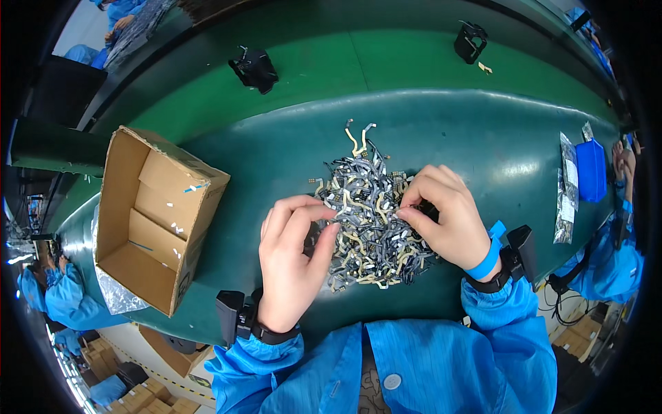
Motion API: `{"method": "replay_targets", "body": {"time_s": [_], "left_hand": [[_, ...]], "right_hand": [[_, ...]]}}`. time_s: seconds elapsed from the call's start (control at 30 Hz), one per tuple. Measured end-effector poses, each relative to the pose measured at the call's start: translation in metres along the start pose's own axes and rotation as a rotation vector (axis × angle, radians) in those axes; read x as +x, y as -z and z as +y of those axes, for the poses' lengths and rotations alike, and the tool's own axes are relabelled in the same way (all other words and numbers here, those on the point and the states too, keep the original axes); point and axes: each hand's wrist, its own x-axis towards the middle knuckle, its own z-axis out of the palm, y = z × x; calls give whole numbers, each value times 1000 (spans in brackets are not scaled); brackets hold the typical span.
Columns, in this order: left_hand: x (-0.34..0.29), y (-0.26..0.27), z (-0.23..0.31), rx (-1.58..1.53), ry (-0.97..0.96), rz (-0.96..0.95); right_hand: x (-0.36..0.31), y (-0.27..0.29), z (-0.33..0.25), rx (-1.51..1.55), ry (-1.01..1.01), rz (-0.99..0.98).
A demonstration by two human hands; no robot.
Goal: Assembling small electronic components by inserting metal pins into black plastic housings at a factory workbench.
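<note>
A heap of short flexible cable pieces, dark grey and cream with small white and gold ends, lies on the green table in front of me. At the heap's left side, my left hand has its thumb and index fingertip close together in a pinch. On the opposite side, my right hand also pinches thumb against index finger at the heap's edge. Whatever either pinch holds is too small to tell. Two cream pieces stick out at the far end of the heap.
An open cardboard box with small white scraps inside stands at the left, over clear plastic. At the right are a blue bin and plastic bags. Two black holders sit beyond the table. Other people in blue work at both sides.
</note>
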Motion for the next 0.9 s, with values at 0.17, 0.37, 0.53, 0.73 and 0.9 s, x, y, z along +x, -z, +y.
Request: {"method": "replay_targets", "body": {"time_s": [0.17, 0.37, 0.53, 0.73, 0.9], "left_hand": [[-1, -1, -2, -25, -6, 9], [-1, 1, 1, -77, -61, 13], [-8, -4, 14, -274, -46, -39], [-13, -8, 19, -445, -15, -170], [-16, -7, 17, -470, 46, -164]], "right_hand": [[3, 8, -11, 138, 111, 180], [-2, 6, -10, 176, 130, 352], [-8, -1, -16, 985, -378, 74], [-13, -5, -24, 1116, -449, -111], [-16, -11, -28, 1195, -376, -97]]}}
